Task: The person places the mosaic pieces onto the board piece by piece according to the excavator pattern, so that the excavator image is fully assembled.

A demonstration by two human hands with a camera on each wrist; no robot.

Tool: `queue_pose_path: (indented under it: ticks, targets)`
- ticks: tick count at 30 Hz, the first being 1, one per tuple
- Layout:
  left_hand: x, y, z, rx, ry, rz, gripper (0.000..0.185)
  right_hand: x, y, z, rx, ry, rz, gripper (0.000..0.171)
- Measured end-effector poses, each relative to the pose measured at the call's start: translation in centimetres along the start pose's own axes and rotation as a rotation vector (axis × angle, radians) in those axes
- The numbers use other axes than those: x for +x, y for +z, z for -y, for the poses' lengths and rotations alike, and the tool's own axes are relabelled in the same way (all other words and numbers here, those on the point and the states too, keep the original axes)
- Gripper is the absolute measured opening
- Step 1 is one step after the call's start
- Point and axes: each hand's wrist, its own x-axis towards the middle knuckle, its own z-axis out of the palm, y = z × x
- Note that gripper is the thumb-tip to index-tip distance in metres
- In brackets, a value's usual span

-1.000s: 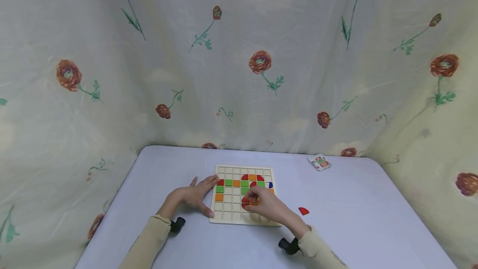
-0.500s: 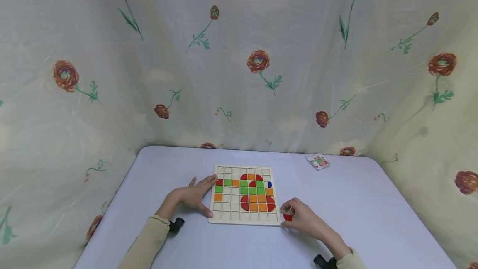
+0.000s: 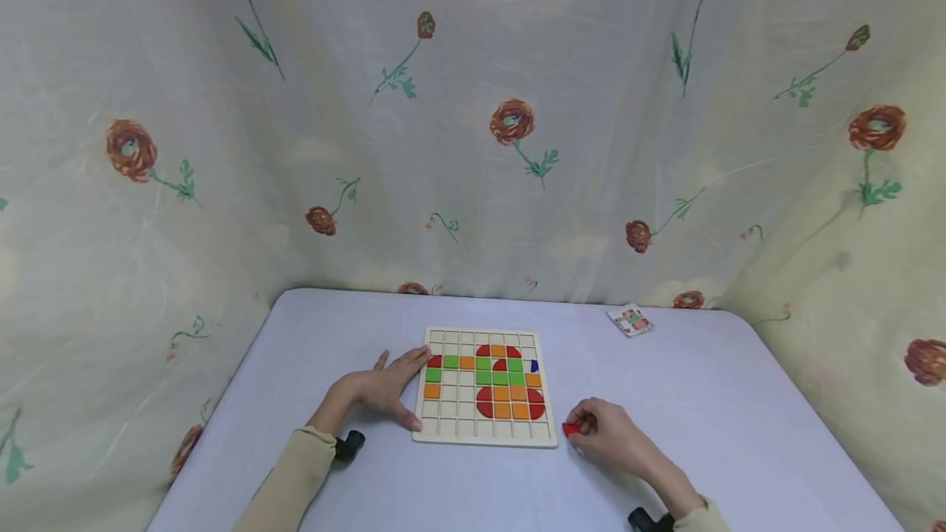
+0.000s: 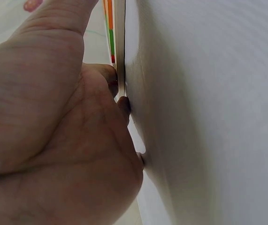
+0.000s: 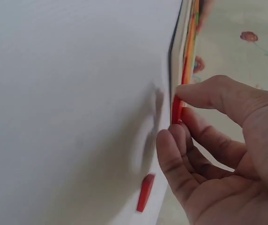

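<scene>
A pale wooden grid board (image 3: 451, 425) lies on the table, partly filled with red, green and orange tiles and a small blue one. My left hand (image 3: 384, 391) is spread at the board's left edge, thumb and fingertips touching it; the left wrist view shows the palm beside the board's edge (image 4: 120, 47). Just off the board's right side, my right hand (image 3: 602, 433) pinches a red tile (image 3: 571, 428) between thumb and fingers. In the right wrist view a second red tile (image 5: 145, 192) lies on the table below that hand; the hand hides it in the head view.
A small patterned card (image 3: 631, 320) lies near the table's back right edge. Floral curtains (image 3: 473, 146) hang behind and around the white table (image 3: 355, 474). Each wrist carries a black camera, the left camera (image 3: 350, 445) and the right camera (image 3: 650, 520).
My right hand has moved from over the board to the right, off its edge, and now pinches a red tile. Orange and red tiles it covered now show. The left hand stays put.
</scene>
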Motion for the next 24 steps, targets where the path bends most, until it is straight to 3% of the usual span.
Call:
queue_pose_path:
  ticks: [7, 14, 20, 24]
  targets:
    - [0.1, 0.0, 0.3, 0.000, 0.010, 0.001, 0.123, 0.7, 1.0, 3.4, 0.069, -0.163, 0.019, 0.019]
    - [-0.1, 0.1, 0.2, -0.013, 0.017, 0.004, 0.122, 2.7, 4.3, 7.9, 0.081, -0.347, 0.087, 0.017]
    - [0.0, 0.1, 0.4, -0.001, 0.033, 0.003, 0.121, 4.2, 7.7, 11.8, 0.068, -0.435, 0.118, 0.016]
    - [0.0, 0.0, 0.5, -0.006, 0.045, 0.002, 0.121, 5.2, 9.4, 13.4, 0.050, -0.445, 0.138, 0.015]
